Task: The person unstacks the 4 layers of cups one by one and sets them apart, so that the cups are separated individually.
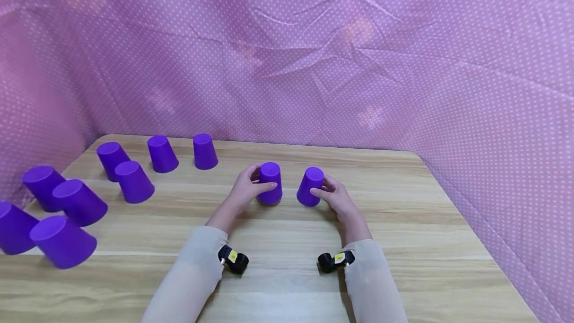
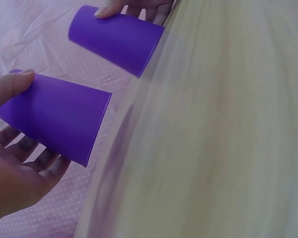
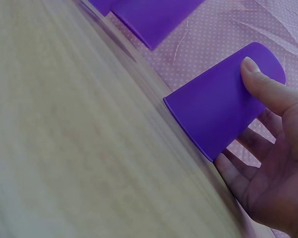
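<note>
Two upside-down purple cups are between the hands near the middle of the table. My left hand grips the left cup, thumb across its near side and fingers round the far side. In the left wrist view, that cup has its rim close over the tabletop. The right cup is held by my right hand, with the thumb on its near side. In the right wrist view, this cup's wide rim is right at the wood. A narrow gap separates the two cups.
Several more purple cups, such as the nearest one and the one farthest right, stand upside down on the left part of the wooden table. A pink dotted cloth hangs behind the table and along its sides.
</note>
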Action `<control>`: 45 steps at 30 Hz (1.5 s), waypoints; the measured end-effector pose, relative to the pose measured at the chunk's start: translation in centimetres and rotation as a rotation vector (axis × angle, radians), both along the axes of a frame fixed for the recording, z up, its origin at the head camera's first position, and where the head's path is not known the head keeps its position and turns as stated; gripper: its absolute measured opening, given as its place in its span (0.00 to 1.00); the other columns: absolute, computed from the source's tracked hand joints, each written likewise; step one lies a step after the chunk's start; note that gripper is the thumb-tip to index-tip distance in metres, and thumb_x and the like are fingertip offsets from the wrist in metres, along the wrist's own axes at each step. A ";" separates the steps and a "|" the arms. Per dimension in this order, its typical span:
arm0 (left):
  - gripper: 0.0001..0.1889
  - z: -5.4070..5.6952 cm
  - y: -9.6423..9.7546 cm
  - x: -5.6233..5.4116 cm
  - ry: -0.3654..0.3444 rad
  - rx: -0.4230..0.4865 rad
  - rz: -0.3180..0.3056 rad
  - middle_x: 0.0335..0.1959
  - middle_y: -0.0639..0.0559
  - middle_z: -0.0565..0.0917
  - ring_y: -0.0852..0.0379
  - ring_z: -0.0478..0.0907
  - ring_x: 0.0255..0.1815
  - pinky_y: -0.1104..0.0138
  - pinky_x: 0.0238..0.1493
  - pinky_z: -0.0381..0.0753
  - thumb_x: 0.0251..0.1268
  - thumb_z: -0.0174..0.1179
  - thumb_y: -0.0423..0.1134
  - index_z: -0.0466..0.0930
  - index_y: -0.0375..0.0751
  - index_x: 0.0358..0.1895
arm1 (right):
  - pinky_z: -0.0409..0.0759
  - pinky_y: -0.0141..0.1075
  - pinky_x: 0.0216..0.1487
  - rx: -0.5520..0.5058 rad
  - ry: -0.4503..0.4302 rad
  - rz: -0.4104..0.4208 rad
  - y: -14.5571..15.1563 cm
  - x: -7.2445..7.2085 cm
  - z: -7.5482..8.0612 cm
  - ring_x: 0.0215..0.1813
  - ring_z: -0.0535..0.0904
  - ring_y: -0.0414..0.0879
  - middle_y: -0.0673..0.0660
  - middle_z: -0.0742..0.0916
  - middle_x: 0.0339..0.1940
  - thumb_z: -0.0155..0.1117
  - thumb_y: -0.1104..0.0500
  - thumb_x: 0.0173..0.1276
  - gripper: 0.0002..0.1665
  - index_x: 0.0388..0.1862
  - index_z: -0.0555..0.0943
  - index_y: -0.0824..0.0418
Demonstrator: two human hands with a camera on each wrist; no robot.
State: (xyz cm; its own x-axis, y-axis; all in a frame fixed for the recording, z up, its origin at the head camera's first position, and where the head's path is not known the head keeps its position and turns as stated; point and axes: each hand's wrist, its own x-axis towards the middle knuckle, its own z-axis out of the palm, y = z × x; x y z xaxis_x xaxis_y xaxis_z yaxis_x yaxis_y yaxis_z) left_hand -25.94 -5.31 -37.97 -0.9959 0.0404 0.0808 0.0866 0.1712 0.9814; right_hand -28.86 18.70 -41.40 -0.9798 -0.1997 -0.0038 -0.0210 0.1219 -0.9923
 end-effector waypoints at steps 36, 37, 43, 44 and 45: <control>0.36 -0.1 -12.1 3.6 0.075 -0.051 0.124 0.54 0.42 0.68 0.49 0.63 0.54 0.59 0.54 0.64 0.46 0.64 0.45 0.60 0.45 0.61 | 0.59 0.44 0.59 0.026 0.009 0.005 -0.4 1.8 2.4 0.56 0.65 0.56 0.66 0.71 0.55 0.61 0.66 0.55 0.33 0.60 0.63 0.65; 0.36 -0.4 -12.6 3.5 0.076 -0.063 0.133 0.54 0.43 0.68 0.49 0.63 0.54 0.59 0.54 0.64 0.46 0.64 0.46 0.60 0.46 0.61 | 0.59 0.43 0.59 0.026 0.008 0.005 -0.4 1.8 2.5 0.56 0.65 0.56 0.66 0.71 0.55 0.61 0.65 0.55 0.33 0.60 0.63 0.65; 0.35 -4.0 -17.1 2.5 0.051 -0.077 0.199 0.53 0.51 0.69 0.56 0.65 0.52 0.63 0.51 0.66 0.44 0.64 0.52 0.59 0.57 0.60 | 0.59 0.43 0.59 -0.004 0.014 0.007 -0.3 1.1 1.4 0.55 0.67 0.55 0.65 0.73 0.54 0.62 0.65 0.54 0.33 0.59 0.65 0.63; 0.36 -4.1 -17.6 2.7 0.061 -0.080 0.203 0.53 0.51 0.69 0.56 0.66 0.51 0.65 0.51 0.66 0.44 0.64 0.51 0.60 0.57 0.60 | 0.59 0.43 0.59 -0.011 0.017 0.008 -0.2 0.8 1.0 0.55 0.67 0.55 0.65 0.73 0.54 0.63 0.64 0.53 0.33 0.59 0.66 0.63; 0.35 -4.2 -18.1 2.9 0.074 -0.092 0.207 0.53 0.50 0.69 0.56 0.66 0.51 0.68 0.50 0.67 0.45 0.64 0.50 0.60 0.56 0.60 | 0.59 0.43 0.59 -0.012 0.019 0.004 -0.2 0.6 0.7 0.55 0.67 0.55 0.64 0.73 0.54 0.63 0.64 0.53 0.33 0.59 0.66 0.63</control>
State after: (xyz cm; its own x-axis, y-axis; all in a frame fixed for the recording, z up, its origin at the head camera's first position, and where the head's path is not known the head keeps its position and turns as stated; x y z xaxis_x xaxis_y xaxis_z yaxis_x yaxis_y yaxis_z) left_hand -23.09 -23.38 -42.13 -0.9752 -0.1536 0.1594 0.1115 0.2808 0.9532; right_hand -28.26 18.52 -40.68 -0.9790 -0.2032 0.0171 -0.0402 0.1100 -0.9931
